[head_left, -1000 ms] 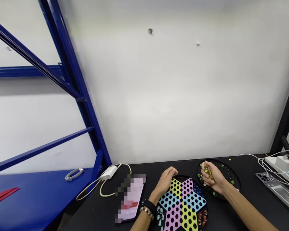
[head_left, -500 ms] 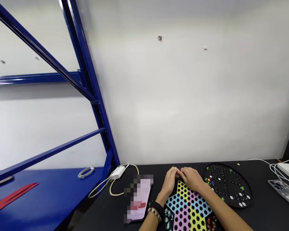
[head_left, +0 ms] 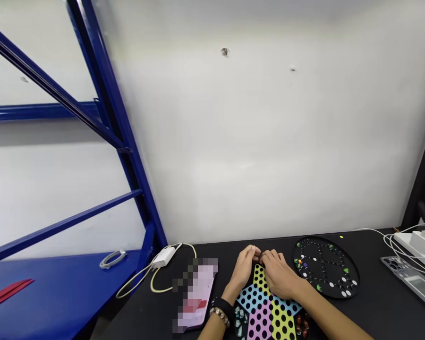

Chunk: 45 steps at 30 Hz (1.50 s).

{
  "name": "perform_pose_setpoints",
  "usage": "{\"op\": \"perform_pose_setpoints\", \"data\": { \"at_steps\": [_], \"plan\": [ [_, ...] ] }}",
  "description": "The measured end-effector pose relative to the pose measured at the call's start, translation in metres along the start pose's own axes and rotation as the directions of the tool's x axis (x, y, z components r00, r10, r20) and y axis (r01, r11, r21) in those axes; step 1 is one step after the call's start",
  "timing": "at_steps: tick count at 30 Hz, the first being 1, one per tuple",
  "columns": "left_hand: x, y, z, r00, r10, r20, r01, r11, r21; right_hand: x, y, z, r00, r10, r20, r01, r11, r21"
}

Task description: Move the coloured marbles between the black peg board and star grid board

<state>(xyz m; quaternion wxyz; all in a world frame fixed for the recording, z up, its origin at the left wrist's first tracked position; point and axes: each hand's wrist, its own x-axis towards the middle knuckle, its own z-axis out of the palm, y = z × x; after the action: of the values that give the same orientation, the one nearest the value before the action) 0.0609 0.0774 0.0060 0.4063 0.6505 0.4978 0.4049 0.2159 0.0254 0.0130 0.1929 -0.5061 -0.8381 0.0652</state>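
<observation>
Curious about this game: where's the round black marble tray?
In the head view, the tray lies on the black desk, right of the Chinese checkers board and right hand.

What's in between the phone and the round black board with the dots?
In the head view, the colorful star board lies between the phone and the round black board, with the left hand and right hand at its top point.

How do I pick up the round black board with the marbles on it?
Grip the round black board by its outer rim with two hands, coming from the right. It lies flat on the table, so fingers can probably slip under the edge. Its left side is beside the star-shaped board, and the marbles sit on it, so keep it level.
</observation>
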Motion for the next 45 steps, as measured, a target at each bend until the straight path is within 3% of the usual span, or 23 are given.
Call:
{"op": "perform_pose_setpoints", "data": {
  "at_steps": [2, 5, 9, 12, 14, 15, 18, 19, 23, 28, 30, 35, 41, 45],
  "plan": [
    [0.001, -0.001, -0.001, 0.999, 0.012, 0.030, -0.011, 1.000, -0.015, -0.006, 0.007, -0.016, 1.000, 0.026, -0.009, -0.026, 0.999, 0.033],
    [0.002, -0.003, -0.001, 0.998, 0.021, 0.054, -0.019, 0.999, -0.032, -0.019, 0.032, -0.052, 0.978, 0.206, 0.041, -0.208, 0.977, 0.047],
    [0.002, -0.004, -0.001, 0.998, 0.030, 0.063, -0.028, 0.999, -0.034, -0.047, 0.071, -0.089, 0.859, 0.427, 0.283, -0.440, 0.898, -0.021],
    [0.001, -0.002, 0.000, 0.997, 0.033, 0.065, -0.031, 0.999, -0.030, -0.066, 0.085, -0.093, 0.718, 0.487, 0.498, -0.570, 0.821, 0.020],
    [0.001, -0.001, 0.000, 0.997, 0.030, 0.065, -0.028, 0.999, -0.025, -0.073, 0.089, -0.089, 0.673, 0.462, 0.578, -0.606, 0.792, 0.074],
    [0.001, -0.001, 0.000, 0.998, 0.027, 0.065, -0.026, 0.999, -0.022, -0.074, 0.090, -0.086, 0.692, 0.436, 0.576, -0.593, 0.798, 0.108],
    [0.001, 0.000, 0.000, 0.997, 0.020, 0.069, -0.019, 1.000, -0.015, -0.074, 0.096, -0.082, 0.813, 0.361, 0.456, -0.494, 0.842, 0.215],
    [0.001, 0.000, 0.000, 0.997, 0.019, 0.071, -0.018, 1.000, -0.013, -0.074, 0.100, -0.082, 0.835, 0.355, 0.420, -0.479, 0.844, 0.240],
    [0.001, -0.001, 0.001, 0.997, 0.023, 0.075, -0.022, 1.000, -0.009, -0.074, 0.115, -0.075, 0.822, 0.423, 0.381, -0.542, 0.788, 0.294],
    [0.001, 0.000, 0.001, 0.997, 0.032, 0.073, -0.032, 0.999, -0.004, -0.066, 0.118, -0.053, 0.898, 0.428, 0.100, -0.439, 0.868, 0.232],
    [0.001, 0.001, 0.001, 0.997, 0.034, 0.075, -0.034, 0.999, -0.003, -0.062, 0.114, -0.044, 0.911, 0.409, 0.048, -0.410, 0.891, 0.192],
    [-0.001, 0.004, 0.000, 0.996, 0.032, 0.082, -0.033, 0.999, 0.005, -0.056, 0.102, -0.035, 0.915, 0.399, 0.060, -0.404, 0.908, 0.115],
    [-0.001, 0.004, 0.001, 0.996, 0.032, 0.086, -0.033, 0.999, 0.008, -0.052, 0.111, -0.035, 0.851, 0.516, -0.102, -0.519, 0.855, -0.002],
    [0.000, 0.003, 0.001, 0.995, 0.034, 0.089, -0.035, 0.999, 0.006, -0.042, 0.117, -0.027, 0.844, 0.535, -0.038, -0.536, 0.841, -0.076]
  ]
}}
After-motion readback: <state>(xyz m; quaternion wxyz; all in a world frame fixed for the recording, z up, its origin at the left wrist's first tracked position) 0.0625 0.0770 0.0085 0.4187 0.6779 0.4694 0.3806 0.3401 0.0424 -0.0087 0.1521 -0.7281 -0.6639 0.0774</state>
